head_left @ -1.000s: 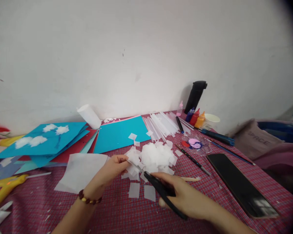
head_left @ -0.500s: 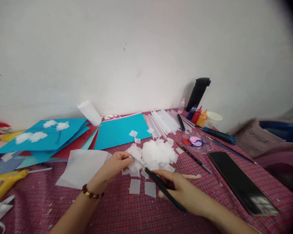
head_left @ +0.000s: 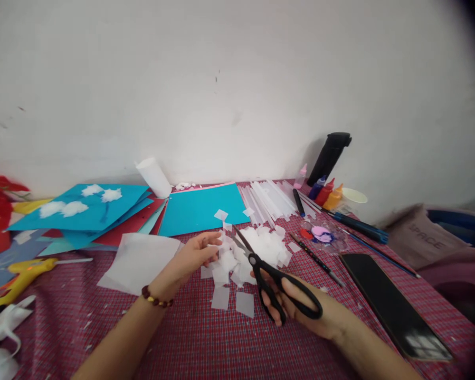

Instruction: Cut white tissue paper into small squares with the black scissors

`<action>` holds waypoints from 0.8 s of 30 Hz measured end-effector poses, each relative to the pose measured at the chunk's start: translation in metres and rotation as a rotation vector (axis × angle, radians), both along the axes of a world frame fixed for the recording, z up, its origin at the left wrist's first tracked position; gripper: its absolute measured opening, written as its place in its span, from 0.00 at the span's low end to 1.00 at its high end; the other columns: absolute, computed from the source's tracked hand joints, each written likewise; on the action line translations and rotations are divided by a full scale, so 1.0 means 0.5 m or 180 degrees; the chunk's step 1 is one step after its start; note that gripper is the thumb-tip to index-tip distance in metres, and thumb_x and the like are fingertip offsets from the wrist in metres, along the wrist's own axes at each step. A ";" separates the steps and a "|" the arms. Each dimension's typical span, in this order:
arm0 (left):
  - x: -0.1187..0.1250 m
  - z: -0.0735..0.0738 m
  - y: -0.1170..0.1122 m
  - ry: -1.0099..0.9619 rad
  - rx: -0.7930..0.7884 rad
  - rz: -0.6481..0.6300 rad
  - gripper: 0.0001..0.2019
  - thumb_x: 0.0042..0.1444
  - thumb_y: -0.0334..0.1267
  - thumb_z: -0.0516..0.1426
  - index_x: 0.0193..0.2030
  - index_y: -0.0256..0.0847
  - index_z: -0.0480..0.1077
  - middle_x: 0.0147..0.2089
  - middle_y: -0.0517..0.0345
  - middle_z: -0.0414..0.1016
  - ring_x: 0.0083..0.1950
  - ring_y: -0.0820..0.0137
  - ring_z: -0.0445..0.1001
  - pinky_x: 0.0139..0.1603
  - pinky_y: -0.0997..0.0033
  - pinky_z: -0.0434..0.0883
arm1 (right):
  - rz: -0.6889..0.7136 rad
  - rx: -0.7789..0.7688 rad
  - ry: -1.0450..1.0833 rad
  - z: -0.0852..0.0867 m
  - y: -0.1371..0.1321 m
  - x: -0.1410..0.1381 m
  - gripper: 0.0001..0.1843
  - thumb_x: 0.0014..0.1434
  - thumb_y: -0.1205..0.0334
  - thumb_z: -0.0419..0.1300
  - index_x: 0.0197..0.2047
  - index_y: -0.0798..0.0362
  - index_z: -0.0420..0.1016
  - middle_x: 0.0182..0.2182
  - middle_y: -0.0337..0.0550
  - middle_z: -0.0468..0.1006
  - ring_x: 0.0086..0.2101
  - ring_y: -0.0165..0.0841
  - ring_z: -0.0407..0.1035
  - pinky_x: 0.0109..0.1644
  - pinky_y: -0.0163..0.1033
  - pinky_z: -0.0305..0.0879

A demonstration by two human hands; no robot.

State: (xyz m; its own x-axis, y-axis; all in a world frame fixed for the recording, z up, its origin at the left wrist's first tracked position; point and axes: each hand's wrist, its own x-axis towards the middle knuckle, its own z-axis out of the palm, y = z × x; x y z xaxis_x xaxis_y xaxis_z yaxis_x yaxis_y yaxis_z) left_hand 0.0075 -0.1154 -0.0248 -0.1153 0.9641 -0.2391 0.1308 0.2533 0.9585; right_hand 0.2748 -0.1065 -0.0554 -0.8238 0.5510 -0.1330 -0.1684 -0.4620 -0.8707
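Note:
My right hand grips a pair of black-handled scissors, with fingers through the handle loops and the blades slightly parted, pointing up and left. Under and behind the blades lies a heap of small white paper squares. My left hand hovers at the heap's left side, its fingers loosely bent and apart, with nothing visible in them. Two single squares lie flat in front of the heap. Beside my left wrist are larger white sheets.
Blue card sheets and white strips lie behind the heap. At left are a yellow glue gun and cards with cotton tufts. A phone, paintbrush, paint bottles and black flask occupy the right.
The scissors have turned, showing both handle loops, and their blades have come away from my left fingers. My left fingers have loosened and spread. The view has shifted slightly left.

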 end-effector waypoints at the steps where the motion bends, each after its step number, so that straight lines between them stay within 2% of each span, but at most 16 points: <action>1: 0.000 0.004 0.000 -0.0033 0.0002 0.0037 0.22 0.47 0.37 0.62 0.52 0.39 0.71 0.51 0.49 0.73 0.33 0.72 0.72 0.29 0.73 0.65 | -0.0042 -0.0207 0.0131 -0.004 0.003 -0.002 0.26 0.58 0.40 0.58 0.49 0.53 0.69 0.33 0.43 0.72 0.26 0.29 0.66 0.29 0.35 0.60; 3: -0.006 0.013 0.000 -0.0109 0.0053 0.0133 0.20 0.47 0.36 0.62 0.49 0.39 0.72 0.51 0.49 0.73 0.36 0.71 0.73 0.32 0.72 0.68 | -0.0123 -0.0496 0.0309 -0.007 0.010 -0.004 0.26 0.59 0.41 0.58 0.50 0.53 0.70 0.32 0.42 0.72 0.27 0.29 0.66 0.30 0.35 0.60; 6: -0.029 0.029 0.001 -0.0133 0.0324 0.0357 0.14 0.47 0.36 0.63 0.42 0.38 0.74 0.43 0.53 0.76 0.37 0.70 0.73 0.37 0.72 0.68 | -0.0248 -0.0677 0.0413 0.000 0.019 -0.003 0.24 0.59 0.44 0.58 0.52 0.51 0.70 0.32 0.42 0.72 0.27 0.30 0.66 0.30 0.36 0.60; 9: -0.064 0.041 0.001 -0.0159 0.0577 0.0509 0.11 0.47 0.38 0.62 0.37 0.38 0.74 0.37 0.55 0.77 0.35 0.71 0.73 0.37 0.72 0.67 | -0.0356 -0.0608 0.0476 0.011 0.023 0.003 0.24 0.58 0.46 0.60 0.53 0.52 0.71 0.32 0.41 0.72 0.27 0.30 0.65 0.31 0.36 0.60; 12: -0.090 0.034 0.003 0.0008 0.0533 0.0441 0.11 0.47 0.41 0.61 0.36 0.38 0.73 0.33 0.54 0.78 0.33 0.70 0.74 0.36 0.71 0.68 | -0.0463 -0.0408 0.0599 0.022 0.025 0.009 0.24 0.58 0.46 0.60 0.53 0.51 0.71 0.33 0.42 0.72 0.28 0.31 0.65 0.32 0.37 0.60; 16: -0.089 -0.009 0.012 0.1577 0.0683 0.0163 0.11 0.53 0.42 0.54 0.36 0.38 0.72 0.31 0.56 0.77 0.32 0.67 0.74 0.34 0.68 0.69 | -0.0571 -0.0126 0.0705 0.028 0.028 0.014 0.24 0.58 0.47 0.60 0.53 0.51 0.71 0.33 0.42 0.72 0.28 0.31 0.65 0.33 0.37 0.61; 18: -0.078 -0.040 0.019 0.2158 0.0847 0.0143 0.12 0.55 0.41 0.51 0.38 0.37 0.72 0.34 0.54 0.77 0.35 0.64 0.74 0.38 0.65 0.70 | -0.0612 0.0006 0.0672 0.027 0.031 0.017 0.23 0.59 0.48 0.60 0.53 0.51 0.71 0.33 0.42 0.73 0.28 0.31 0.65 0.33 0.37 0.61; 20: -0.066 -0.069 0.026 0.2333 0.1016 0.0167 0.14 0.56 0.41 0.51 0.44 0.36 0.72 0.43 0.48 0.77 0.45 0.59 0.73 0.48 0.59 0.68 | -0.0638 0.0145 0.0562 0.027 0.036 0.023 0.22 0.60 0.49 0.59 0.54 0.50 0.70 0.34 0.43 0.73 0.28 0.31 0.66 0.33 0.36 0.61; 22: -0.056 -0.093 0.031 0.2454 0.1195 0.0100 0.18 0.56 0.40 0.52 0.51 0.35 0.70 0.53 0.43 0.72 0.55 0.56 0.68 0.58 0.54 0.62 | -0.0685 0.0397 0.0393 0.031 0.044 0.034 0.23 0.60 0.49 0.59 0.55 0.49 0.69 0.34 0.43 0.73 0.29 0.31 0.66 0.32 0.36 0.61; 24: -0.051 -0.111 0.035 0.2498 0.1323 -0.0009 0.21 0.56 0.40 0.53 0.55 0.34 0.67 0.58 0.41 0.69 0.60 0.53 0.63 0.63 0.51 0.56 | -0.0776 0.0710 0.0237 0.038 0.056 0.050 0.25 0.58 0.47 0.60 0.55 0.49 0.69 0.34 0.43 0.73 0.29 0.32 0.66 0.32 0.37 0.62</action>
